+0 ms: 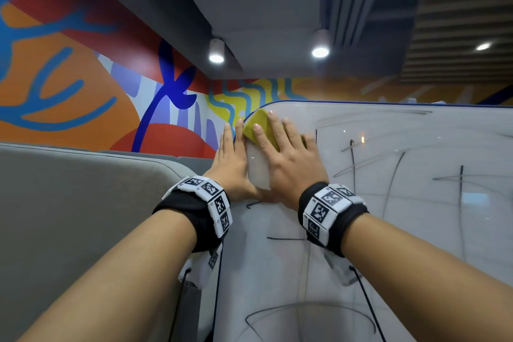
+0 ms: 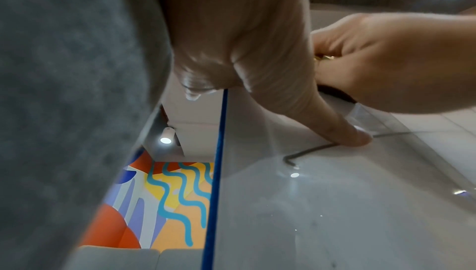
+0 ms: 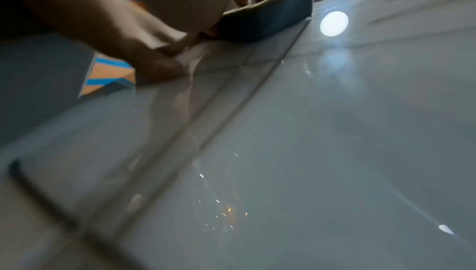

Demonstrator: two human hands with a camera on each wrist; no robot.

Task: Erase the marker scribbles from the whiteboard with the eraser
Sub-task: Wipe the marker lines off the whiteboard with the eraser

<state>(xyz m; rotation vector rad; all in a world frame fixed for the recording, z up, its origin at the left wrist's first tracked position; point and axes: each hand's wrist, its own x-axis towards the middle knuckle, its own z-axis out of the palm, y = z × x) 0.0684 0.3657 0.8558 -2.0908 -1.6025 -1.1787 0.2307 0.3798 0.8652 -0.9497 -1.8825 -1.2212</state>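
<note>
One yellow eraser (image 1: pixel 261 126), one whiteboard (image 1: pixel 402 203) – right hand (image 1: pixel 288 158) presses the eraser with flat fingers, left hand (image 1: pixel 231 164) lies flat at the board's edge; scribbles (image 1: pixel 352 164) unreadable

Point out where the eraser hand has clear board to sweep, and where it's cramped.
Open board lies right of the right hand, over the marker scribbles, and below both wrists. It is cramped at the whiteboard top-left corner: the eraser sits against the blue edge with the left hand alongside.

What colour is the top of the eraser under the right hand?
Yellow-green on top of the eraser, clearest in the head view; the right hand lies flat over it.
</note>
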